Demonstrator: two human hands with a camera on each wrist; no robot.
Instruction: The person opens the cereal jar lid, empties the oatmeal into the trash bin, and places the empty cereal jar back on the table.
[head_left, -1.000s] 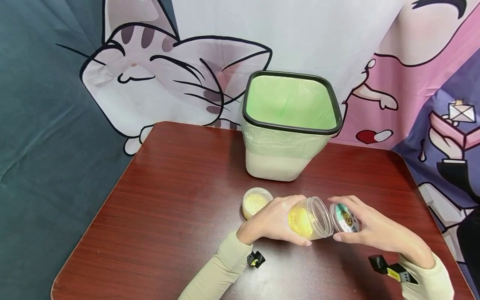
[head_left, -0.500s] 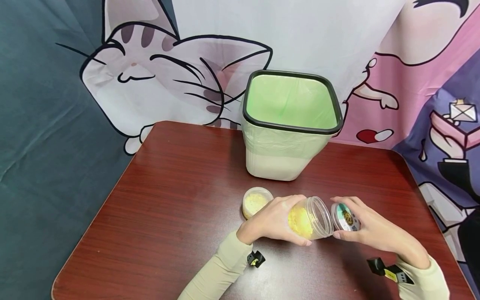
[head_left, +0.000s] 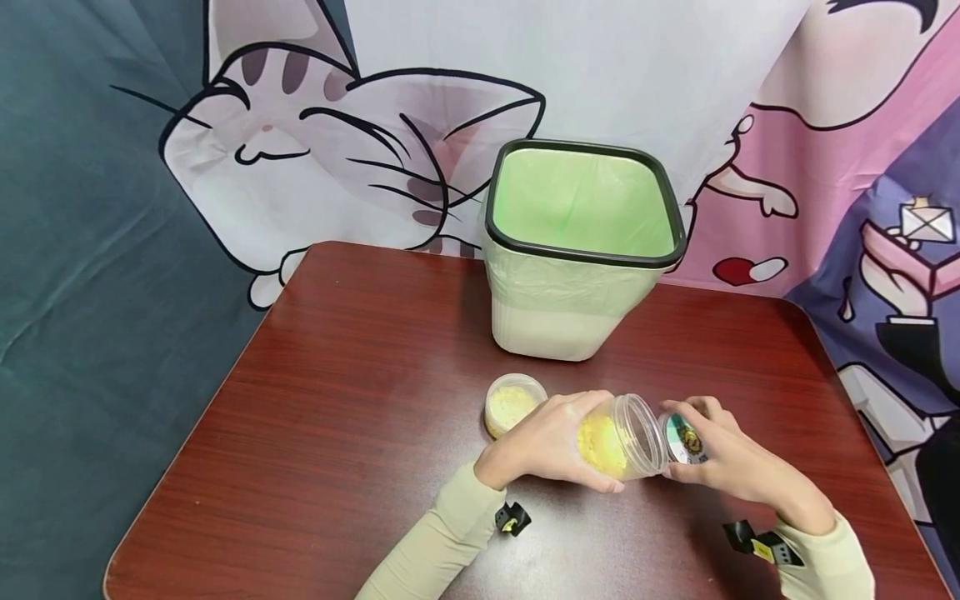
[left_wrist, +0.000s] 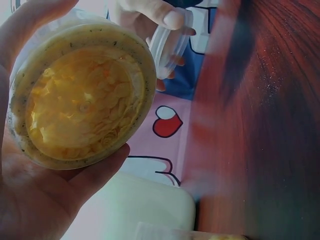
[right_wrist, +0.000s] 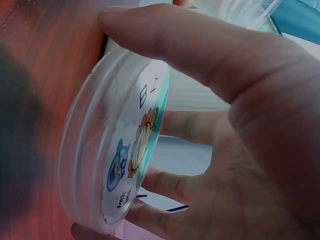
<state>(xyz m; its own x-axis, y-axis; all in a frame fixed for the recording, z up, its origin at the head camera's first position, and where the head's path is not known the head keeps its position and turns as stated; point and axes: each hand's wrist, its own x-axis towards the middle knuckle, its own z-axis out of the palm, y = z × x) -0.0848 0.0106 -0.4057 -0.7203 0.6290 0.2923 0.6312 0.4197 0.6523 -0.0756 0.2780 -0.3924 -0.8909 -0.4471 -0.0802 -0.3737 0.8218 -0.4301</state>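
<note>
My left hand (head_left: 546, 443) grips a clear plastic jar (head_left: 602, 444) with yellow contents. The jar is tipped on its side, its open mouth facing right. Seen from the left wrist, the jar's base (left_wrist: 85, 102) shows packed yellow flakes. Just right of that mouth, my right hand (head_left: 738, 457) holds a round screw lid (head_left: 684, 439) by its edge. In the right wrist view the lid (right_wrist: 117, 150) stands on edge, its printed label toward the palm, between thumb and fingers. Whether lid and jar rim touch cannot be told. Behind my left hand sits a small tub (head_left: 513, 405) of pale yellow stuff.
A white bin (head_left: 558, 329) with a black rim and green liner stands at the back of the dark red wooden table (head_left: 360, 375). Behind the table hangs a cartoon-printed cloth (head_left: 315, 167). Fine specks lie on the tabletop in the left wrist view.
My right hand has shifted slightly left with the lid, and its fingers have moved on the lid's edge. The left hand and the jar stay put.
</note>
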